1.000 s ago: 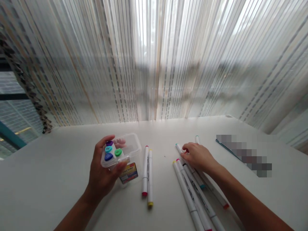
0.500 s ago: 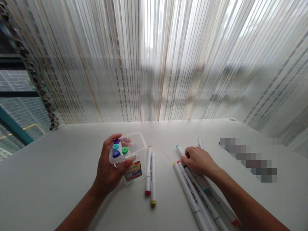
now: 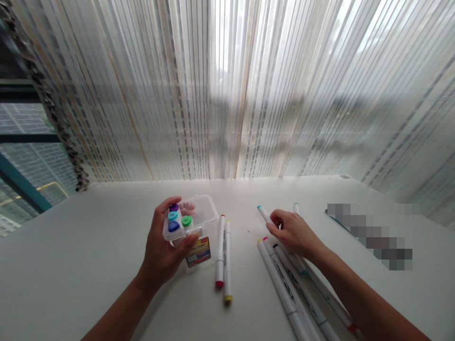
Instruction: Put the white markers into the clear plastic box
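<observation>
From my remote post I see pale daylight through a sheer striped curtain (image 3: 227,104). Below the curtain runs a white counter (image 3: 88,255); to the curtain's left, a dark-barred window (image 3: 30,139) shows me grey brickwork (image 3: 21,118) outside.

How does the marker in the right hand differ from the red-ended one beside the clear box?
The teal-ended marker is gripped by the right hand; the red-ended marker lies on the table. The teal-ended marker slants, partly hidden by the hand; the red-ended marker points nearly straight away, its full length visible. Both have white barrels.
</observation>
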The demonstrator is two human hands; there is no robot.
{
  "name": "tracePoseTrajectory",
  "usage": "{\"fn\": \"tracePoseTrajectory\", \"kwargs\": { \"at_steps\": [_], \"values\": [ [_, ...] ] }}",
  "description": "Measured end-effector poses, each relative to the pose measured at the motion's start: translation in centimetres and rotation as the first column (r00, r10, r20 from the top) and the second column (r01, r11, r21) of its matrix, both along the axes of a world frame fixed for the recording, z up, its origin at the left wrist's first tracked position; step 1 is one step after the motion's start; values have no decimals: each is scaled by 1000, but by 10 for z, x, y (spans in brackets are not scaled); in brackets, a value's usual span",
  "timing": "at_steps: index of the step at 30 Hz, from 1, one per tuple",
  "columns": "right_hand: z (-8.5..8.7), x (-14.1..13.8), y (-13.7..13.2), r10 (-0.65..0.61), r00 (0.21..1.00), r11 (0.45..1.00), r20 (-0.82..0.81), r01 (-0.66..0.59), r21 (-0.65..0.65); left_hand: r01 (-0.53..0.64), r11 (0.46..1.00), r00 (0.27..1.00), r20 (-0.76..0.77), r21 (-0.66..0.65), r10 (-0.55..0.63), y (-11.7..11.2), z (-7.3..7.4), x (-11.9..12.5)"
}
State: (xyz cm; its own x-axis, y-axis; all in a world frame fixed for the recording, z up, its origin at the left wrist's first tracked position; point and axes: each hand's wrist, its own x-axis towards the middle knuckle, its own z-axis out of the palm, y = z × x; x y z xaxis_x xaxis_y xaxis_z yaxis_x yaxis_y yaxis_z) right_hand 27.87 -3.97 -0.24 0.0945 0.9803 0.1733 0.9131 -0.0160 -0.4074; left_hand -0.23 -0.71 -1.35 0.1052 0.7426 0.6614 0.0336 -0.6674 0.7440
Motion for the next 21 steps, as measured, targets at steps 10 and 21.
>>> {"fn": "tracePoseTrajectory", "kwargs": {
  "at_steps": [10, 21],
  "values": [
    [-1, -2, -5, 185, 961, 977, -206, -158, 140, 13, 1000, 1000, 3, -11, -13, 0, -1, 1],
    [2, -4, -7, 164, 967, 982, -196, -141, 129, -15, 1000, 1000, 0, -20, 15, -1, 0, 0]
  ]
}}
